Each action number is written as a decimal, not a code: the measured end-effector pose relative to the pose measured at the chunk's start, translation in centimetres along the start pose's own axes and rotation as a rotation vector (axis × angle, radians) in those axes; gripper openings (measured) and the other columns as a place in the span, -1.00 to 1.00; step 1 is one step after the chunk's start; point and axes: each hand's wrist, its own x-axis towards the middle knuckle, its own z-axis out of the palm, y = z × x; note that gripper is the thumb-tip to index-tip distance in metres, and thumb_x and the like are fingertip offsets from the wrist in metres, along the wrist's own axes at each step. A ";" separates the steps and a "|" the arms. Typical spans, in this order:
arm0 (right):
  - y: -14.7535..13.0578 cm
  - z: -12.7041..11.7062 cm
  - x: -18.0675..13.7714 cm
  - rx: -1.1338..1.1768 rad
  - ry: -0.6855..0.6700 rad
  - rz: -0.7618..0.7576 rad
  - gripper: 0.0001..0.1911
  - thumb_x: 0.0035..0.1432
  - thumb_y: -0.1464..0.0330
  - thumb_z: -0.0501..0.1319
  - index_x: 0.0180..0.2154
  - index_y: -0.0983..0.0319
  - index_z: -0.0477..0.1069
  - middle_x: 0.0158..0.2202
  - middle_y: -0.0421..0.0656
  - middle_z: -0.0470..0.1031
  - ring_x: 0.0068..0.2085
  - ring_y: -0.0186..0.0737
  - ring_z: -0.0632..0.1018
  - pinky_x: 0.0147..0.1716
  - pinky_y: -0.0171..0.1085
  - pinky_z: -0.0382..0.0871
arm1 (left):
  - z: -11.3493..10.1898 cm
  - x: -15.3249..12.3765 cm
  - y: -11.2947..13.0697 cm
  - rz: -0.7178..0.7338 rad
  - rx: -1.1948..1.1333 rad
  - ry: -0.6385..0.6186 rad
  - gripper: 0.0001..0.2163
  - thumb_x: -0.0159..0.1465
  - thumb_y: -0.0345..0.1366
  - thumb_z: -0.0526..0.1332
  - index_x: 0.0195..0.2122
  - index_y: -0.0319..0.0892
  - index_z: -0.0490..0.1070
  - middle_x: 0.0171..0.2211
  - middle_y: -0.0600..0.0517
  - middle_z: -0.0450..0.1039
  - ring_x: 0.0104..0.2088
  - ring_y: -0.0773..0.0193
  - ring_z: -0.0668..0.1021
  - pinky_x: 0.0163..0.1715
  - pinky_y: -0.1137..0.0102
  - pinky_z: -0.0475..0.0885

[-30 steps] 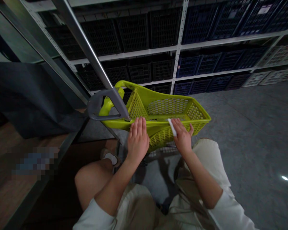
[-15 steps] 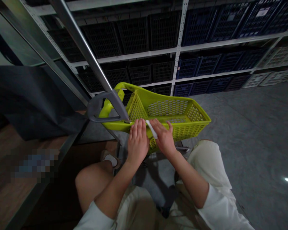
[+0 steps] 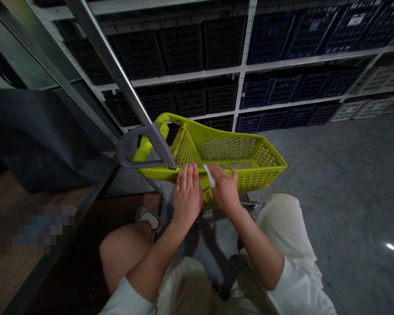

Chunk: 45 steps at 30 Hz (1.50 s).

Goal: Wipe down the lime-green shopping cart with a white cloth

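A yellow-green shopping cart basket [image 3: 262,178] with perforated walls stands in front of my knees. My left hand [image 3: 188,192] lies over its near rim, fingers stretched out flat and the thumb hidden. Just to the right, my right hand [image 3: 225,188] presses a white wipe [image 3: 209,176] against the same rim; only a strip of it shows beside the fingers. A small gap separates the two hands. Left of them, a grey loop-shaped handle piece [image 3: 144,146] joins the rim and a metal pole [image 3: 118,65].
Behind the cart, a white shelving rack [image 3: 241,83] carries several black crates [image 3: 182,48] and blue crates [image 3: 276,37]. A wooden-topped bench [image 3: 6,188] and a dark cloth [image 3: 52,135] are on the left. Grey concrete floor [image 3: 348,183] extends to the right.
My right hand and the white wipe have shifted slightly right along the rim. My left hand stays in place on the cart, and the view has barely moved.
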 end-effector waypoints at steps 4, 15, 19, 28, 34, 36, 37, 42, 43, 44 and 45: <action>-2.3 0.6 0.7 0.075 -0.039 -0.137 -0.32 0.13 0.59 -0.03 0.28 0.20 0.26 0.32 -0.08 0.33 0.37 -0.21 0.26 0.36 0.03 -0.24 | 0.1 0.0 -0.2 0.008 -0.005 0.015 -0.34 0.30 -0.40 0.10 0.40 -0.46 -0.05 0.36 -0.32 0.18 0.40 -0.10 0.18 0.38 0.04 0.12; 8.9 -1.2 -2.8 -0.199 0.147 0.169 -0.26 0.06 0.59 -0.02 0.28 0.13 0.25 0.33 -0.10 0.31 0.38 -0.09 0.26 0.33 0.21 -0.31 | -0.5 0.1 0.0 0.002 0.017 -0.031 -0.37 0.33 -0.39 0.09 0.40 -0.49 -0.02 0.38 -0.31 0.15 0.40 -0.09 0.18 0.38 0.05 0.12; 5.4 -0.5 -1.7 -0.135 0.126 0.165 -0.29 0.08 0.60 -0.04 0.27 0.15 0.27 0.32 -0.07 0.33 0.36 -0.10 0.29 0.34 0.20 -0.25 | -0.3 0.1 0.1 -0.002 0.014 -0.021 -0.36 0.31 -0.40 0.10 0.39 -0.51 -0.03 0.37 -0.33 0.15 0.39 -0.11 0.18 0.38 0.03 0.12; -0.1 1.0 -0.1 -0.027 -0.010 -0.167 -0.25 0.09 0.60 -0.04 0.32 0.19 0.18 0.36 -0.10 0.26 0.39 -0.24 0.22 0.37 0.03 -0.30 | -0.2 0.1 -0.2 -0.005 -0.004 0.002 -0.37 0.32 -0.40 0.08 0.41 -0.42 -0.03 0.36 -0.29 0.18 0.40 -0.07 0.19 0.37 0.05 0.13; 7.8 -0.6 -2.8 -0.208 0.113 0.020 -0.21 0.06 0.59 0.00 0.33 0.09 0.17 0.35 -0.12 0.29 0.37 -0.16 0.26 0.36 0.10 -0.28 | -0.5 0.1 -0.1 0.005 0.015 -0.007 -0.36 0.33 -0.40 0.08 0.42 -0.44 -0.07 0.37 -0.28 0.16 0.39 -0.08 0.19 0.37 0.04 0.14; 9.1 -0.9 -3.2 -0.245 0.158 0.094 -0.21 0.07 0.59 0.00 0.33 0.07 0.19 0.34 -0.11 0.31 0.36 -0.12 0.29 0.35 0.14 -0.26 | -0.4 0.1 -0.1 0.007 0.017 -0.007 -0.35 0.34 -0.40 0.08 0.42 -0.44 -0.08 0.37 -0.29 0.16 0.39 -0.09 0.20 0.37 0.04 0.14; 9.2 -1.0 -3.2 -0.247 0.175 0.129 -0.22 0.07 0.59 -0.01 0.32 0.08 0.20 0.33 -0.10 0.32 0.36 -0.11 0.30 0.35 0.16 -0.26 | -0.4 0.1 -0.1 0.007 0.014 -0.007 -0.35 0.33 -0.40 0.08 0.42 -0.44 -0.08 0.37 -0.30 0.15 0.39 -0.09 0.19 0.37 0.04 0.14; 3.8 -0.1 -1.2 -0.096 0.098 0.085 -0.27 0.08 0.60 -0.01 0.28 0.14 0.27 0.30 -0.04 0.35 0.34 -0.10 0.32 0.34 0.16 -0.17 | -0.1 0.1 0.1 -0.006 -0.006 -0.008 -0.33 0.32 -0.40 0.09 0.42 -0.46 -0.08 0.38 -0.33 0.14 0.41 -0.10 0.16 0.37 0.01 0.13; 2.2 0.1 -0.7 -0.052 0.047 0.018 -0.28 0.09 0.60 -0.02 0.28 0.16 0.27 0.31 -0.04 0.35 0.35 -0.13 0.31 0.34 0.11 -0.15 | 0.0 0.1 0.1 -0.009 -0.006 -0.003 -0.34 0.31 -0.40 0.10 0.41 -0.46 -0.06 0.37 -0.33 0.15 0.41 -0.10 0.16 0.37 0.02 0.14; 0.8 0.3 -0.2 -0.013 0.000 -0.049 -0.29 0.10 0.60 -0.02 0.29 0.19 0.26 0.32 -0.03 0.32 0.36 -0.16 0.29 0.35 0.07 -0.13 | 0.0 0.1 0.1 -0.011 -0.007 0.001 -0.35 0.31 -0.39 0.10 0.40 -0.46 -0.04 0.36 -0.32 0.16 0.40 -0.10 0.17 0.37 0.02 0.14; -0.4 0.5 0.1 0.018 -0.035 -0.103 -0.30 0.12 0.60 -0.03 0.29 0.21 0.25 0.33 -0.03 0.30 0.37 -0.18 0.27 0.35 0.02 -0.12 | 0.0 0.1 0.1 -0.012 -0.009 0.007 -0.36 0.31 -0.39 0.09 0.40 -0.45 -0.02 0.36 -0.32 0.18 0.40 -0.09 0.18 0.37 0.03 0.14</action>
